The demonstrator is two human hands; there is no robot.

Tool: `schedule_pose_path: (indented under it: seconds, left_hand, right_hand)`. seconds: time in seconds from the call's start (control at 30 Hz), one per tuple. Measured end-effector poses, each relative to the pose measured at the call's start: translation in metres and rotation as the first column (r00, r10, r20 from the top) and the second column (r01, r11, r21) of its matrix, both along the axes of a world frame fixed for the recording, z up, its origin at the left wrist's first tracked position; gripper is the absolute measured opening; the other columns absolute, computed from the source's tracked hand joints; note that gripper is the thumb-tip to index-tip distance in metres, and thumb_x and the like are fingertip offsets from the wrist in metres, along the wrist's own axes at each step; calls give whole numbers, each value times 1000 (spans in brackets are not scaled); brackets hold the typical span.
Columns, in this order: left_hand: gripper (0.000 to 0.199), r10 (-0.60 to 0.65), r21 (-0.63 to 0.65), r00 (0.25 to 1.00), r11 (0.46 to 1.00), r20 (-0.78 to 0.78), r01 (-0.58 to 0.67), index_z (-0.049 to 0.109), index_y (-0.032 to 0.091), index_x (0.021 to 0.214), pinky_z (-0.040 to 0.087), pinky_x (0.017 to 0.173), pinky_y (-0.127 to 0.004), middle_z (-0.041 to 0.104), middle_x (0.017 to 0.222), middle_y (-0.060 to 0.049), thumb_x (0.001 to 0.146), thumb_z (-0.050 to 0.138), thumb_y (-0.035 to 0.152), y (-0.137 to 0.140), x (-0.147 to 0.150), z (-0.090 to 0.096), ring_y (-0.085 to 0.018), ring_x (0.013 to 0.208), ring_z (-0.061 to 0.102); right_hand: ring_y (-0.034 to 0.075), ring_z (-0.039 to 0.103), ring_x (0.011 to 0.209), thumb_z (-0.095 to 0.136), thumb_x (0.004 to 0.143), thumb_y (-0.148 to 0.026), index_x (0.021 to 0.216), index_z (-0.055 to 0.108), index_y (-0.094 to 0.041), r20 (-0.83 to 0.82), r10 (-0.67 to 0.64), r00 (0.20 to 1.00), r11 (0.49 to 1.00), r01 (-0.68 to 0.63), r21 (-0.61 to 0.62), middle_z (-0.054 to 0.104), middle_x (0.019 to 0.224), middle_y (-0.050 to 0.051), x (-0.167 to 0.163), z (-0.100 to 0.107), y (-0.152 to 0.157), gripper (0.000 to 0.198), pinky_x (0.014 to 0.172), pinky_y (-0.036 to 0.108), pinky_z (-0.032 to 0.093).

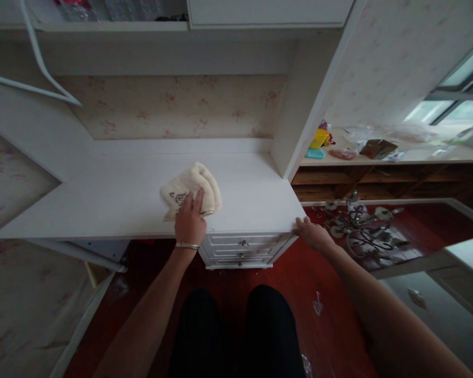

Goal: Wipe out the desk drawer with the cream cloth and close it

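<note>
A folded cream towel [193, 181] with dark lettering lies on the white desktop [134, 194]. My left hand [190, 220] holds the towel down against the surface, two fingers stretched over it; a band circles that wrist. At the desk's front right corner, my right hand [313, 233] is closed on the edge, with its thumb side hidden from view. Below the desktop, between my hands, stands a white drawer unit [240, 249] with small knobs, its drawers closed.
Overhead, a white shelf cabinet [268, 14] holds plastic items. A bent white lamp arm [43, 68] juts in at upper left. To the right, a ledge [425, 155] carries a yellow cup [319, 138] and a cardboard box [378, 149]. A dismantled chandelier [362, 226] lies on the red floor.
</note>
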State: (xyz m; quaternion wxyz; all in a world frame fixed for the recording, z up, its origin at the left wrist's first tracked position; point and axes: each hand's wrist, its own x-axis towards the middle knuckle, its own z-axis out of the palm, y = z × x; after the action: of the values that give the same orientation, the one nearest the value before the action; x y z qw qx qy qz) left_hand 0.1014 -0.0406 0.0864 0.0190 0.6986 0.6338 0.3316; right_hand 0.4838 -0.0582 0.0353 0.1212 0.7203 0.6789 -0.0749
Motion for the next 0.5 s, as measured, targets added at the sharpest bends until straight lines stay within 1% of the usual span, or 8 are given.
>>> schedule_pose_path:
  seconds: [0.03,0.1,0.17,0.23,0.3,0.37,0.43,0.5]
  left_hand:
    - [67,-39,-62,996,997,-80,34,36,30,139,22,110,-44,34,146,-5,76,44,8,13,3,-9,-27,134,30]
    - [60,-104,-178,976,982,-194,69,45,28,134,17,109,-50,39,142,-9,76,46,11,34,9,-29,-31,133,28]
    - [57,-131,-220,959,973,-252,75,48,29,131,11,109,-53,40,142,-9,76,49,15,49,11,-46,-32,134,26]
    - [56,-144,-227,954,970,-264,83,47,31,131,6,109,-54,38,143,-7,76,50,18,58,12,-55,-31,135,23]
    - [56,-150,-237,958,967,-246,91,46,31,131,4,108,-55,37,144,-8,76,51,20,63,13,-57,-31,136,20]
    - [58,-152,-260,961,962,-232,89,44,29,133,2,107,-57,34,145,-10,76,53,23,62,14,-54,-33,136,19]
    - [63,-170,-285,952,954,-253,95,39,28,137,2,107,-59,29,148,-11,75,54,26,56,14,-49,-34,137,17]
    - [68,-197,-285,933,952,-302,108,32,28,140,4,107,-59,23,151,-9,76,53,28,47,9,-42,-33,138,15]
  right_hand:
    - [27,60,95,34,93,-42,131,37,-21,-1,2,1000,1000,-2,2,44,123,17,1,-1,0,43,71,35,45]
    - [27,60,94,33,94,-42,130,37,-20,5,7,1000,1000,-7,6,43,124,17,2,-2,1,43,71,35,44]
    - [27,61,93,33,94,-42,130,37,-19,13,10,1000,1000,-10,7,44,123,17,2,-2,1,43,71,35,44]
    - [27,61,92,33,94,-41,129,37,-19,16,19,1000,1000,-20,12,45,121,17,2,-2,1,42,71,35,44]
    - [27,61,93,33,94,-41,128,37,-19,19,29,999,1000,-29,10,45,121,17,2,-1,1,41,72,35,44]
    - [28,60,93,34,94,-41,128,38,-19,19,29,999,1000,-29,1,45,121,17,2,-1,1,41,72,37,45]
    - [29,60,94,34,94,-41,128,37,-18,12,21,1000,1000,-21,-5,44,122,18,1,-2,0,42,73,38,44]
    - [29,59,97,33,94,-41,130,36,-17,1,15,1000,1000,-15,11,42,126,20,1,-4,-2,43,75,39,44]
